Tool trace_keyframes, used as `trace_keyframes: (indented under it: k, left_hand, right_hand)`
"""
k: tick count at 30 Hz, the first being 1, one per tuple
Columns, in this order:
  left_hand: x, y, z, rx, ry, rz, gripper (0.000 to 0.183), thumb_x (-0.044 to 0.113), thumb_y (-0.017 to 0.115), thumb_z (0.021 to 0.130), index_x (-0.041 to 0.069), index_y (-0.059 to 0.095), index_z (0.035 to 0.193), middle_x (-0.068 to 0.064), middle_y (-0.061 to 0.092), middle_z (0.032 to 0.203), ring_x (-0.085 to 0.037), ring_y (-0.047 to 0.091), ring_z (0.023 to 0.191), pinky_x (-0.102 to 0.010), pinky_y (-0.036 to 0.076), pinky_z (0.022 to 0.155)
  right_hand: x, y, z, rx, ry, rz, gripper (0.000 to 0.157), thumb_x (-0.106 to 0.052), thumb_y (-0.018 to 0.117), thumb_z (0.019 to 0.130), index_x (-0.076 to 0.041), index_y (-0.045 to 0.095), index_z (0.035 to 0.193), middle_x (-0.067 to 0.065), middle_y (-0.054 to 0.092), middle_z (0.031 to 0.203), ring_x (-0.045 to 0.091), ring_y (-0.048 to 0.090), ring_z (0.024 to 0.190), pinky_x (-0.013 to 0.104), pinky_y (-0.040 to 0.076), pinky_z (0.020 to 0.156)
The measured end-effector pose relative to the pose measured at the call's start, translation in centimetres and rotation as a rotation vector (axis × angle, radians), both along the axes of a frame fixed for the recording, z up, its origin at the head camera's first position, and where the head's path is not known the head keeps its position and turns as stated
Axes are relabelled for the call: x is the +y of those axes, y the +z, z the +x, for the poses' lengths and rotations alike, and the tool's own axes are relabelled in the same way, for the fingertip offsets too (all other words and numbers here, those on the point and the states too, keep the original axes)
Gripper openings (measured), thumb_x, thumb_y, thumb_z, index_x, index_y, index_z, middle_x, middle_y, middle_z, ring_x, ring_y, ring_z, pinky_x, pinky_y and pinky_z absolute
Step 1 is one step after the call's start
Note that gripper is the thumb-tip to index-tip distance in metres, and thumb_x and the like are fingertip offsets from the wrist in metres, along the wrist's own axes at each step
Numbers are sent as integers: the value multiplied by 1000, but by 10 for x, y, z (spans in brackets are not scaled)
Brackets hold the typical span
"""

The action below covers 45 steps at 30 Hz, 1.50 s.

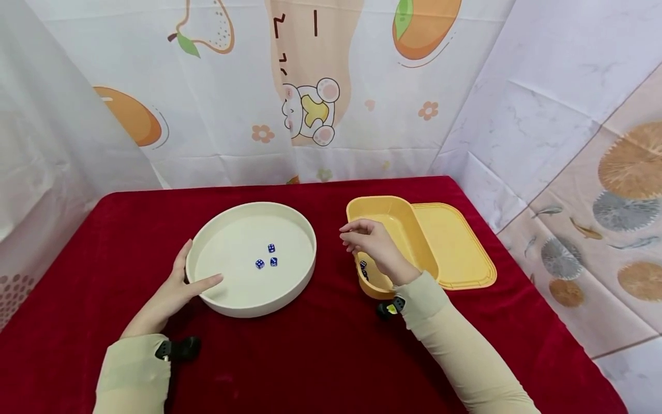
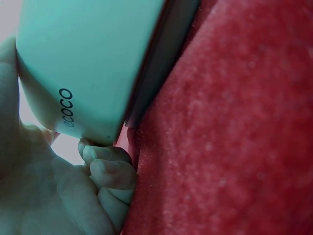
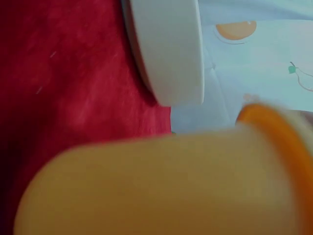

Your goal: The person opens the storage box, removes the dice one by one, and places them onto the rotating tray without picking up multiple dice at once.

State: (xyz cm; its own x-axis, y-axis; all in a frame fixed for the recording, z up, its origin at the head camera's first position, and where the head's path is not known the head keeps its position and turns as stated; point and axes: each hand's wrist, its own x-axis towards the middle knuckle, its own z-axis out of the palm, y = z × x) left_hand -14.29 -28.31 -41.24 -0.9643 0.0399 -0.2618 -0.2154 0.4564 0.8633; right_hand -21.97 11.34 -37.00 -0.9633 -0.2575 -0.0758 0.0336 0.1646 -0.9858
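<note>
A round cream tray point(image 1: 233, 236) holds three blue dice with white pips point(image 1: 273, 262) near its middle. My left hand point(image 1: 170, 290) grips the tray's left side, thumb over the rim. In the left wrist view, bent fingers point(image 2: 112, 171) lie beside the lower edge of the tray's outer wall point(image 2: 88, 63). Over the left side of a yellow box point(image 1: 400, 224) hovers my right hand point(image 1: 374, 244), its fingers loosely bent; no object shows between them. Dark dice point(image 1: 364, 269) lie in the box below that hand. The right wrist view shows the box wall point(image 3: 156, 186) but not the hand.
A yellow lid point(image 1: 455, 247) lies right of the box, partly behind it. Red cloth point(image 1: 289, 356) covers the table, and a printed curtain point(image 1: 222, 115) hangs behind. Red cloth separates the tray from the box.
</note>
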Motion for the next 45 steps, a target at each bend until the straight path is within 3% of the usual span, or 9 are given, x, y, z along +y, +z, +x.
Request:
trace_keyframes:
  k: [7, 16, 29, 35, 40, 45]
  left_hand:
    - [1, 2, 0, -3, -4, 8, 112, 42, 67, 93, 32, -27, 153, -14, -17, 165, -42, -6, 150, -70, 6, 115]
    - [1, 2, -1, -4, -1, -2, 114, 43, 67, 92, 30, -27, 154, -10, -20, 165, -41, -10, 151, -71, 5, 115]
    - [1, 1, -2, -15, -1, 3, 112, 42, 66, 93, 32, -28, 153, -12, -20, 165, -40, -8, 151, -70, 8, 116]
    - [2, 2, -1, 3, 4, 5, 113, 41, 67, 92, 30, -27, 154, -13, -18, 165, -40, -6, 151, -69, 7, 116]
    - [2, 2, 0, 7, 5, 9, 113, 41, 67, 92, 30, -26, 154, -14, -18, 165, -41, -4, 151, -69, 8, 116]
    - [2, 2, 0, 5, 8, 10, 113, 41, 67, 92, 30, -26, 154, -14, -18, 165, -40, -4, 151, -68, 8, 117]
  right_hand:
    - [15, -2, -1, -6, 7, 16, 28, -7, 63, 92, 12, 62, 113, 0, 65, 76, 11, 58, 65, 21, 52, 63]
    - [33, -2, -6, -5, 91, 201, 27, -8, 61, 92, 10, 62, 113, 0, 63, 80, 12, 59, 66, 28, 55, 67]
    - [47, -5, -17, -175, 246, 344, 31, -8, 62, 93, 7, 61, 120, 8, 68, 88, 15, 64, 73, 29, 56, 72]
    - [50, -9, -22, -224, 297, 376, 32, -4, 60, 92, 9, 60, 121, 6, 66, 81, 13, 62, 70, 25, 54, 68]
    - [51, -14, -23, -270, 386, 424, 34, 0, 57, 89, 8, 58, 122, 5, 64, 82, 13, 59, 69, 24, 54, 67]
    - [52, -18, -24, -268, 437, 436, 35, 5, 57, 84, 9, 58, 119, 4, 65, 80, 13, 55, 67, 25, 51, 64]
